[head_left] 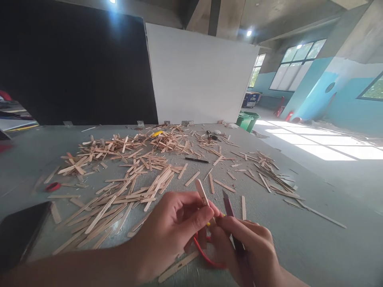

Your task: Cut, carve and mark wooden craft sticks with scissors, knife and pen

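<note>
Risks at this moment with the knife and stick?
1. The utility knife in the right hand has its blade close to the left hand fingertips on the wooden stick: a slip could cut.
2. Loose sticks crowd the table; an elbow may scatter them.

Bright window [296, 65] daylight, ceiling lamp [249, 33] glare, dim left, warped edges

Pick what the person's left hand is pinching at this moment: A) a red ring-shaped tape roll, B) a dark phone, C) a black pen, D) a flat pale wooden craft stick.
D: the left hand grips a flat pale wooden craft stick between thumb and fingers, its rounded end pointing up, beside the right hand holding a slim dark-handled knife.
</note>
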Demonstrator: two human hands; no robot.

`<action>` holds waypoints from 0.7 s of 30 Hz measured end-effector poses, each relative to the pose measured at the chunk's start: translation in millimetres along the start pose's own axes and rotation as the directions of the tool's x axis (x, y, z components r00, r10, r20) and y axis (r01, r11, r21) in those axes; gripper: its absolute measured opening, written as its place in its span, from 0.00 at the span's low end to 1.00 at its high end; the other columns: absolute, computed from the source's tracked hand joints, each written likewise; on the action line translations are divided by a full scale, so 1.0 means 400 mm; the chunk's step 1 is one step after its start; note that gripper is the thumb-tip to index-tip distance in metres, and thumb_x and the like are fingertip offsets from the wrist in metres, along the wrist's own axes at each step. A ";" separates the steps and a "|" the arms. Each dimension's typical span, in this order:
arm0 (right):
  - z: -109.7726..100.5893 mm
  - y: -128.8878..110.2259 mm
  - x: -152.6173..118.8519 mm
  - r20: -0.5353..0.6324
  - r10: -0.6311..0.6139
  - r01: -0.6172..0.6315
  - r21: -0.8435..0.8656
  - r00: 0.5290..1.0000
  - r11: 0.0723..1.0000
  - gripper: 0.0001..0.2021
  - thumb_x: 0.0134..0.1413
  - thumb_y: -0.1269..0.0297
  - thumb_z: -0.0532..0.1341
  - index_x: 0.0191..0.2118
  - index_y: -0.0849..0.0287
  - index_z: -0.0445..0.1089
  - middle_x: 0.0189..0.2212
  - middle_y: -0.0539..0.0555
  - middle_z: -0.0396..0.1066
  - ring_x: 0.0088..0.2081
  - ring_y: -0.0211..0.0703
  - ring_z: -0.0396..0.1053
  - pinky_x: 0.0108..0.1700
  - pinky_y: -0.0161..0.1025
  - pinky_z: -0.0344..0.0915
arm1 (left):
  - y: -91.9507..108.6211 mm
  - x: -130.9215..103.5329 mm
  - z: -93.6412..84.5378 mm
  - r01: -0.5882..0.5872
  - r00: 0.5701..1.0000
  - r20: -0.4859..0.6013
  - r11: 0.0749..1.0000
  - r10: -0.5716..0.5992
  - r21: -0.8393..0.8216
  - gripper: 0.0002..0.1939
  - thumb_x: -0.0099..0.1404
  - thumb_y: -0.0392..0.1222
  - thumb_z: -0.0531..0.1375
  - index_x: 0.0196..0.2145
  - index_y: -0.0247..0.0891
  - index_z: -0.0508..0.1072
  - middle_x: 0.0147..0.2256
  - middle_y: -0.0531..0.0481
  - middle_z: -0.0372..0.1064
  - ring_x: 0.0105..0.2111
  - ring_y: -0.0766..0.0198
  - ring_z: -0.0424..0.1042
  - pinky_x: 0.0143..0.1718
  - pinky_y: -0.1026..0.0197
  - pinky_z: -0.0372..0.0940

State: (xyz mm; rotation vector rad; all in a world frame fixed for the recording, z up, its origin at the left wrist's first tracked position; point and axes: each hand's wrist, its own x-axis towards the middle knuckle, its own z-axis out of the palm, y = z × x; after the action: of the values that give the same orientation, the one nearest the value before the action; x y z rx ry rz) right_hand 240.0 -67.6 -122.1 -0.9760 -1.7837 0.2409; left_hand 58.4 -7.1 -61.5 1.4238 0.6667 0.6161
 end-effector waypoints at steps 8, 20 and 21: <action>-0.018 0.004 -0.001 -0.036 -0.047 0.045 -0.048 0.998 0.998 0.05 0.72 0.64 0.60 0.47 0.55 0.74 0.23 0.47 0.70 0.20 0.36 0.64 0.24 0.35 0.61 | 0.029 -0.011 -0.007 0.029 0.988 -0.152 0.970 0.008 0.240 0.18 0.81 0.59 0.50 0.46 0.42 0.68 0.22 0.62 0.55 0.20 0.68 0.52 0.25 0.63 0.53; -0.044 -0.016 0.017 -0.260 0.088 -0.126 -0.133 0.962 0.983 0.07 0.71 0.71 0.59 0.49 0.54 0.71 0.29 0.49 0.75 0.24 0.35 0.71 0.28 0.30 0.69 | 0.060 -0.005 -0.024 0.129 0.985 -0.153 0.915 -0.075 0.383 0.15 0.75 0.57 0.57 0.43 0.43 0.69 0.27 0.59 0.66 0.24 0.66 0.54 0.25 0.63 0.50; -0.045 -0.011 0.022 -0.251 0.038 -0.089 -0.196 0.967 0.977 0.10 0.70 0.73 0.59 0.51 0.54 0.73 0.31 0.50 0.75 0.24 0.34 0.70 0.28 0.30 0.69 | 0.065 -0.004 -0.026 0.123 0.986 -0.153 0.905 -0.065 0.407 0.13 0.75 0.54 0.59 0.39 0.42 0.68 0.26 0.59 0.65 0.23 0.67 0.54 0.25 0.64 0.50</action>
State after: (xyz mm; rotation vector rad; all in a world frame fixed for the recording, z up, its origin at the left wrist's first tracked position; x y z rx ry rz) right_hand 252.2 -69.1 -105.7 -1.1592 -1.5719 -0.0269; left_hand 49.8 0.1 -35.9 1.7409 1.0151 0.5154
